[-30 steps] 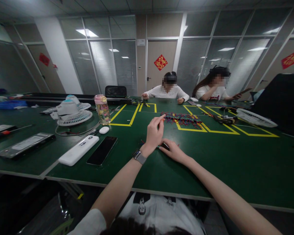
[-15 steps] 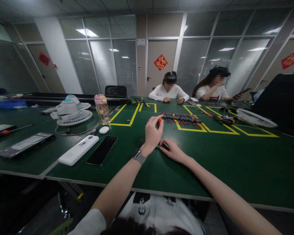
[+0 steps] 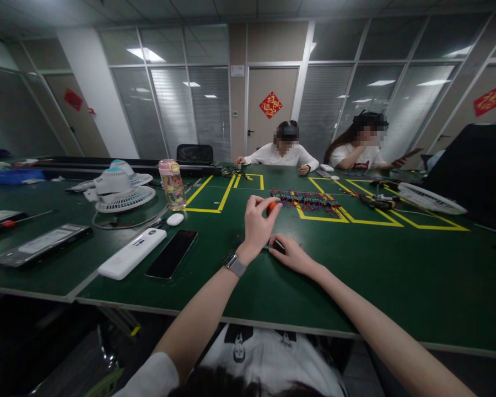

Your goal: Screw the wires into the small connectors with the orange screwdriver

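Note:
My left hand (image 3: 258,223), with a watch on its wrist, is raised a little above the table. Its thumb and fingers pinch the orange handle of a screwdriver (image 3: 271,208); the shaft is hidden behind the hand. Low on the table, my right hand (image 3: 288,251) is closed on the near end of a small green circuit board (image 3: 267,247) with thin coloured wires. A dark part shows under the right fingers, too covered to name. Wire ends stick out left of my left wrist. Beyond the hands lies a long row of similar wired boards (image 3: 308,202).
To the left are a black phone (image 3: 172,254), a white power bank (image 3: 133,254), a white oval case (image 3: 175,219), a drink bottle (image 3: 173,186), a fan (image 3: 124,187) and a hard drive (image 3: 45,244). Two people sit across the green table (image 3: 355,275); yellow tape marks its top.
My left fingers have turned slightly around the orange handle, and more of it shows. My right hand stays put. Across the table, one person's hand has slid out to the left.

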`<state>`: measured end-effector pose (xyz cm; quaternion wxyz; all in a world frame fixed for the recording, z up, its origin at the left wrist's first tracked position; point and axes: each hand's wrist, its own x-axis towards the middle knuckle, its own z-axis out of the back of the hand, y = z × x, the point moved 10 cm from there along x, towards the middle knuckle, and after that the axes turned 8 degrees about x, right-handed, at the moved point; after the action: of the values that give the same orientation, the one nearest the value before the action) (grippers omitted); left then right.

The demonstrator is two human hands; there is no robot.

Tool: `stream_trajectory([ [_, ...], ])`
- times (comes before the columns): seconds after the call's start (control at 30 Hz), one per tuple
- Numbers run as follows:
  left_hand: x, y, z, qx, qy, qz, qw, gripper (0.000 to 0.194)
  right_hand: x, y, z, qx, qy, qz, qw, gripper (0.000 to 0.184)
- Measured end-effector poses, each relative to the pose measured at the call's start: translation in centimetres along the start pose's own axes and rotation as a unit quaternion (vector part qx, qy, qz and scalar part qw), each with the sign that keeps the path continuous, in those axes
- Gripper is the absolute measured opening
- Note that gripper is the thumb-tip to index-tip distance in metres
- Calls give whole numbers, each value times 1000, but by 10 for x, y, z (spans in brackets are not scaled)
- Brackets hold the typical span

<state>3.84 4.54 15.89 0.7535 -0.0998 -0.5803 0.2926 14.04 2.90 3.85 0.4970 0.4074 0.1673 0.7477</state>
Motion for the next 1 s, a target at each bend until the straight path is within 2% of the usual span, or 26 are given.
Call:
stream_trajectory([
  [0.23, 1, -2, -7, -78, 25, -11, 997, 30, 1, -1, -1, -4, 3, 4, 1000, 9],
  [0.43, 0, -1, -3, -20, 5, 0, 1000, 18, 1, -2, -2, -6, 2, 10, 1000, 12],
  [0.63, 1, 0, -7, -70, 20, -7, 997, 32, 1, -1, -1, -12, 4, 9, 1000, 10],
  [0.73, 1, -1, -7, -57, 16, -6, 998, 25, 1, -2, -2, -12, 7, 5, 1000, 11],
  [0.87, 0, 3, 1, -3, -17, 16, 1000, 17, 0, -1, -1, -8, 8, 6, 1000, 11],
  [1.0, 0, 5, -4, -32, -1, 9, 999, 29, 0, 1, -1, -10, 8, 4, 1000, 10],
])
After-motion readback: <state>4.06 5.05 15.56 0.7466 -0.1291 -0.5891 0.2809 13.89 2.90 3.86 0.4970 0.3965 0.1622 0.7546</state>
